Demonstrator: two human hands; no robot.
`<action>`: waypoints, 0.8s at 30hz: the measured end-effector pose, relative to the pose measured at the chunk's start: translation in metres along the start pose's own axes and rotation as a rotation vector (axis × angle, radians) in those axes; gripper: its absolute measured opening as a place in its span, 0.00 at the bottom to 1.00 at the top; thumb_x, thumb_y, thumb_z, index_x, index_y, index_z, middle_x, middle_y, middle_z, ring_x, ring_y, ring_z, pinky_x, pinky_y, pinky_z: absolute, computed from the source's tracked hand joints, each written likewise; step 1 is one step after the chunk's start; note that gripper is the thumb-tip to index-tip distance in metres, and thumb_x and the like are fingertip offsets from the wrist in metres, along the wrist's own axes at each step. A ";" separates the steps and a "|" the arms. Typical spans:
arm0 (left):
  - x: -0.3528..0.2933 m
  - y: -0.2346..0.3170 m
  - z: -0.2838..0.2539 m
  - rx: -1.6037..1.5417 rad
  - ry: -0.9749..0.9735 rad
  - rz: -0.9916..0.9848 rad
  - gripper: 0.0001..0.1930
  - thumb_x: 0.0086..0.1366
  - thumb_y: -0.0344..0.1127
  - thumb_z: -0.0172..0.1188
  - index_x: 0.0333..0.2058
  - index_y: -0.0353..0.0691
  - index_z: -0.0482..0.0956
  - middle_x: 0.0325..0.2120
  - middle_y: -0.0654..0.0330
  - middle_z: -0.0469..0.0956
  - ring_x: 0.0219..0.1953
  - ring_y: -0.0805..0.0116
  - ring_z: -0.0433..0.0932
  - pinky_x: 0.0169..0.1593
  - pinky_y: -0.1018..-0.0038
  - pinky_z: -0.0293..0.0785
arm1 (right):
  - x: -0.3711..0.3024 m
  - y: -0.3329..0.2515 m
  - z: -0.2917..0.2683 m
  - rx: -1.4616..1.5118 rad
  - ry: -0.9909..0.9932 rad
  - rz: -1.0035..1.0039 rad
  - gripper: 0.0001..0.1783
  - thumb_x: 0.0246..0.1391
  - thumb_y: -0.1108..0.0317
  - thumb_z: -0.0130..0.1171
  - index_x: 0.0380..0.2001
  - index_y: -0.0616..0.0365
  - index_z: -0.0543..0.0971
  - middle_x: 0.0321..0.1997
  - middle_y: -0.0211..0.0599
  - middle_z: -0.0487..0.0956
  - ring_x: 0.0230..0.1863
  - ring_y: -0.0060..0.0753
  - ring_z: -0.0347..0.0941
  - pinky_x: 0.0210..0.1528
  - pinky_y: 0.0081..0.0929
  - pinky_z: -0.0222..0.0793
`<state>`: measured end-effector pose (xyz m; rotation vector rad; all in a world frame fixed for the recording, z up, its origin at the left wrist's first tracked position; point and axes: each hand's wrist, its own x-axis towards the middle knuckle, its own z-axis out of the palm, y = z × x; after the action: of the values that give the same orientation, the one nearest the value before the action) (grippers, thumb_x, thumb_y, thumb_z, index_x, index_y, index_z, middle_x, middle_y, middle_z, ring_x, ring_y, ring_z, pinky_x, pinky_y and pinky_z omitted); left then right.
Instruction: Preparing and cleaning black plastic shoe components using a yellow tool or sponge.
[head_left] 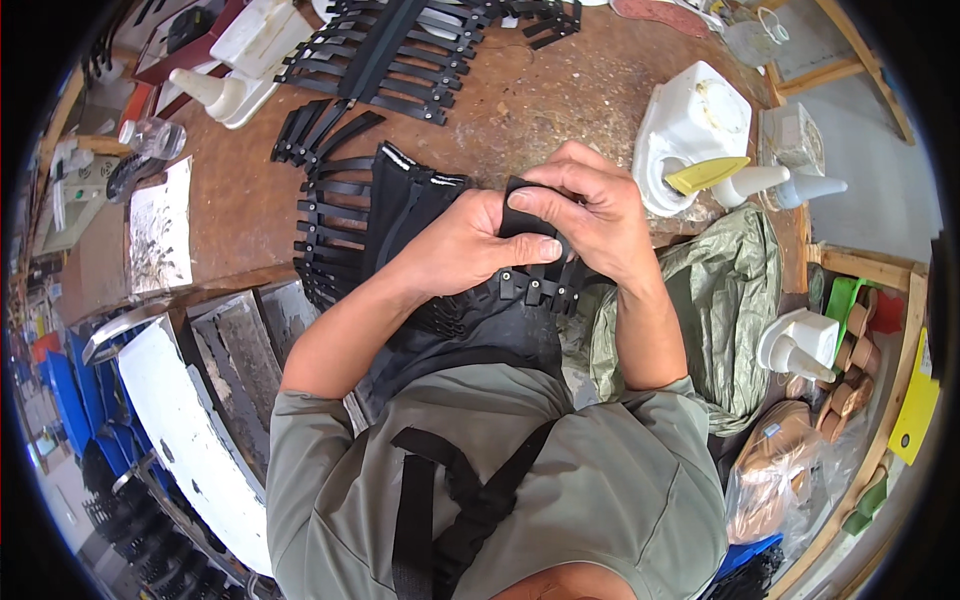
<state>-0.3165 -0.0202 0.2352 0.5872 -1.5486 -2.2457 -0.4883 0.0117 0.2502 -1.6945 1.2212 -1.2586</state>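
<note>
Black strap material (522, 192) was bunched between both hands, near the front edge of the brown table (235, 185). The left hand (470, 240) and the right hand (595, 205) each pinched it, thumbs pressing, with studded strips (540, 290) hanging below. Beyond, a yellow scrap (712, 174) rested on a white pot (705, 105), its contents hidden. Low on the right, a clear bag (748, 515) held tan shoes (775, 450).

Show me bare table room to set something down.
The table is bare, though stained, between the upper straps and the white pot, and between the paper sheet and lower straps. Crowded: upper left, near the clear bottle, and around the left hand and right hand.
</note>
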 end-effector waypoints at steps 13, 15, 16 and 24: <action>0.009 0.012 0.011 -0.052 0.095 -0.043 0.06 0.60 0.28 0.57 0.36 0.33 0.76 0.28 0.63 0.78 0.33 0.76 0.75 0.39 0.78 0.72 | -0.032 0.004 -0.003 0.311 0.092 0.308 0.30 0.53 0.72 0.60 0.59 0.62 0.63 0.31 0.28 0.69 0.26 0.17 0.67 0.26 0.18 0.73; 0.010 0.012 0.004 -0.087 0.097 -0.068 0.08 0.59 0.28 0.59 0.37 0.33 0.76 0.28 0.61 0.79 0.31 0.74 0.76 0.39 0.78 0.73 | -0.061 0.032 -0.002 0.289 0.056 0.249 0.28 0.55 0.69 0.59 0.58 0.62 0.65 0.33 0.31 0.72 0.32 0.21 0.70 0.35 0.21 0.72; 0.011 0.015 0.004 -0.112 0.108 -0.093 0.08 0.59 0.28 0.60 0.37 0.33 0.76 0.28 0.61 0.79 0.30 0.74 0.77 0.38 0.77 0.73 | -0.073 0.042 -0.004 0.271 0.002 0.236 0.28 0.55 0.68 0.58 0.58 0.61 0.65 0.34 0.32 0.72 0.34 0.23 0.71 0.39 0.22 0.71; 0.013 0.018 0.007 -0.100 0.045 -0.180 0.07 0.58 0.29 0.61 0.34 0.33 0.76 0.28 0.59 0.79 0.30 0.74 0.77 0.36 0.77 0.74 | -0.066 0.049 -0.133 -0.648 0.904 0.329 0.20 0.46 0.67 0.67 0.40 0.65 0.72 0.30 0.33 0.72 0.28 0.24 0.68 0.31 0.22 0.66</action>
<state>-0.3308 -0.0273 0.2521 0.7700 -1.4024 -2.4069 -0.6344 0.0589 0.2245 -1.1946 2.5430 -1.5657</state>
